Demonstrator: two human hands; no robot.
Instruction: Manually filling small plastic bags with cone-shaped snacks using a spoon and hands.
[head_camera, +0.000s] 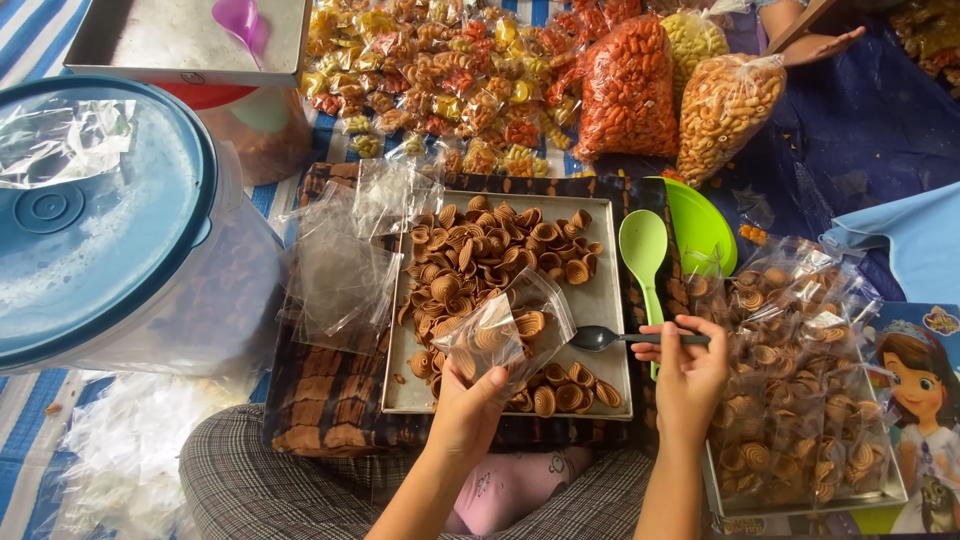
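Observation:
My left hand (468, 405) holds a small clear plastic bag (505, 333) with a few brown shell-shaped snacks inside, above a metal tray (606, 300) that carries a heap of the same snacks (480, 260). My right hand (688, 365) grips the handle of a dark metal spoon (600, 338). The spoon's bowl sits right at the bag's mouth, over the tray.
A light green plastic spoon (643, 250) and a green plate (700, 225) lie right of the tray. Empty clear bags (340, 270) are piled at its left. A second tray of filled bags (800, 380) sits right. A blue-lidded tub (90, 220) stands left; many snack packets (450, 80) lie beyond.

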